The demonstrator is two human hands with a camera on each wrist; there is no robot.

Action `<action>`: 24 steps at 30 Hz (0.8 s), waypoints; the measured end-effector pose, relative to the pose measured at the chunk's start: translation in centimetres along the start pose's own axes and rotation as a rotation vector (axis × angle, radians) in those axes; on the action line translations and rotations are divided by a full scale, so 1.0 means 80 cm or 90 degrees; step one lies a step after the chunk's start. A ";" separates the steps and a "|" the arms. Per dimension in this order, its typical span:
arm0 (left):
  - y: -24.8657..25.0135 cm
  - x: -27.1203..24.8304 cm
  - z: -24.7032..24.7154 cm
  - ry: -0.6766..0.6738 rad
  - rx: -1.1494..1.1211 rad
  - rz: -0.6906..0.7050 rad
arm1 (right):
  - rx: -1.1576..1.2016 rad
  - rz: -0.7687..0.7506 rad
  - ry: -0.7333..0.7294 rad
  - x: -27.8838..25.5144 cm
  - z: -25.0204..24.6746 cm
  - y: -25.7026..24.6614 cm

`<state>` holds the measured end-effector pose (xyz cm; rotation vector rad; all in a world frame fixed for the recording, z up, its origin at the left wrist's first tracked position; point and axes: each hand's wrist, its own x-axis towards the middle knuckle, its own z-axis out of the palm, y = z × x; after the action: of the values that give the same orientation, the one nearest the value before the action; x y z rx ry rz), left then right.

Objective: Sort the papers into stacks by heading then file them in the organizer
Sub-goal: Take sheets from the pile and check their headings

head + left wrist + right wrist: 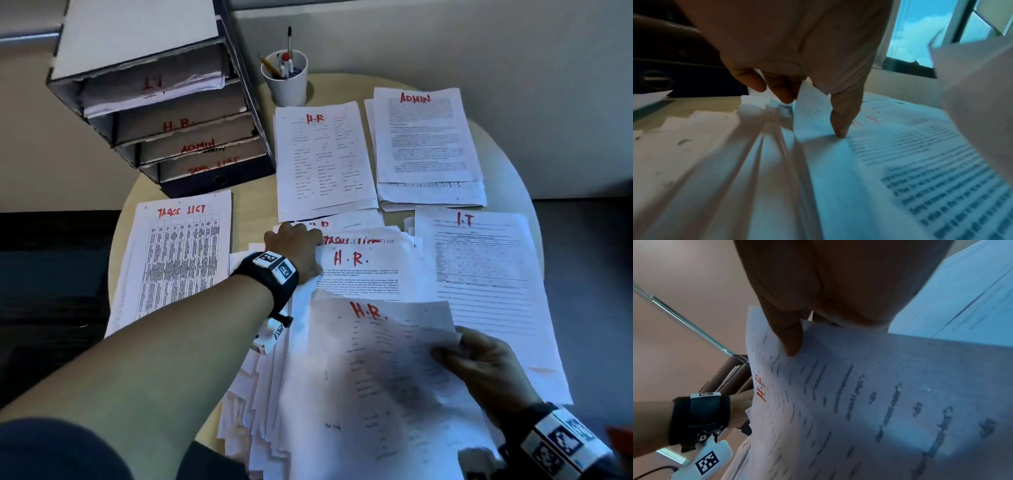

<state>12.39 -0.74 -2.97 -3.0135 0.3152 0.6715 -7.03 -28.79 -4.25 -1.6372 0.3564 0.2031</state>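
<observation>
Pinching an H.R. sheet (380, 356) with our right hand (486, 373) above the unsorted pile (274, 394); left hand (294, 250) fingers curled, lifting another H.R. page's (363, 270) corner. Risk: loose sheets underneath drag along, scattering.

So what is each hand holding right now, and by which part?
The right hand pinches the lifted H.R. sheet at its right edge, near the top corner. The left hand grips the top-left corner of the next H.R. sheet on the unsorted pile.
</observation>
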 end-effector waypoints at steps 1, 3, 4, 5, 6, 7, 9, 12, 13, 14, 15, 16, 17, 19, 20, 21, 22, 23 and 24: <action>-0.003 -0.004 0.000 0.014 -0.044 0.014 | 0.005 -0.007 -0.005 -0.001 -0.001 -0.001; -0.011 -0.021 -0.004 0.052 -0.218 0.057 | 0.022 -0.013 -0.023 -0.002 -0.003 -0.008; -0.014 -0.035 -0.006 0.073 -0.330 0.075 | 0.036 -0.025 -0.046 -0.003 -0.004 -0.013; -0.015 -0.052 -0.009 0.095 -0.430 0.096 | 0.043 -0.036 -0.055 -0.003 -0.007 -0.012; -0.015 -0.073 -0.013 0.119 -0.504 0.120 | 0.060 -0.041 -0.069 -0.003 -0.009 -0.014; -0.014 -0.097 -0.016 0.131 -0.561 0.149 | 0.070 -0.037 -0.060 -0.004 -0.011 -0.015; -0.013 -0.140 -0.016 0.105 -0.651 0.194 | 0.098 -0.032 -0.039 -0.003 -0.012 -0.021; -0.016 -0.180 -0.002 0.011 -0.784 0.177 | 0.098 0.002 -0.008 0.002 -0.007 -0.019; -0.018 -0.182 0.006 0.009 -0.848 0.146 | 0.090 0.011 -0.005 0.005 -0.003 -0.017; -0.020 -0.180 0.014 0.016 -0.933 0.101 | 0.089 0.021 -0.001 0.008 0.003 -0.018; -0.022 -0.174 0.022 0.026 -1.027 0.035 | 0.087 0.026 0.008 0.012 0.009 -0.015; -0.024 -0.165 0.026 0.034 -1.120 -0.032 | 0.090 0.032 0.018 0.019 0.014 -0.012; -0.026 -0.155 0.033 0.029 -1.184 -0.103 | 0.098 0.043 0.031 0.026 0.019 -0.011; -0.025 -0.143 0.038 -0.011 -1.233 -0.189 | 0.102 0.065 0.068 0.040 0.029 -0.013; -0.023 -0.138 0.046 -0.031 -1.224 -0.203 | 0.097 0.071 0.087 0.046 0.033 -0.015; -0.019 -0.137 0.051 -0.039 -1.190 -0.191 | 0.090 0.070 0.102 0.051 0.038 -0.019; -0.014 -0.137 0.058 -0.038 -1.127 -0.156 | 0.081 0.071 0.106 0.055 0.043 -0.022; -0.011 -0.136 0.066 -0.035 -1.035 -0.124 | 0.072 0.075 0.099 0.059 0.047 -0.022; -0.006 -0.137 0.069 -0.022 -0.938 -0.109 | 0.056 0.087 0.084 0.061 0.051 -0.022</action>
<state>0.46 2.23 -3.28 -4.1775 -0.8331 1.3769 -1.55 -25.14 -4.64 -1.5447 0.5715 0.1798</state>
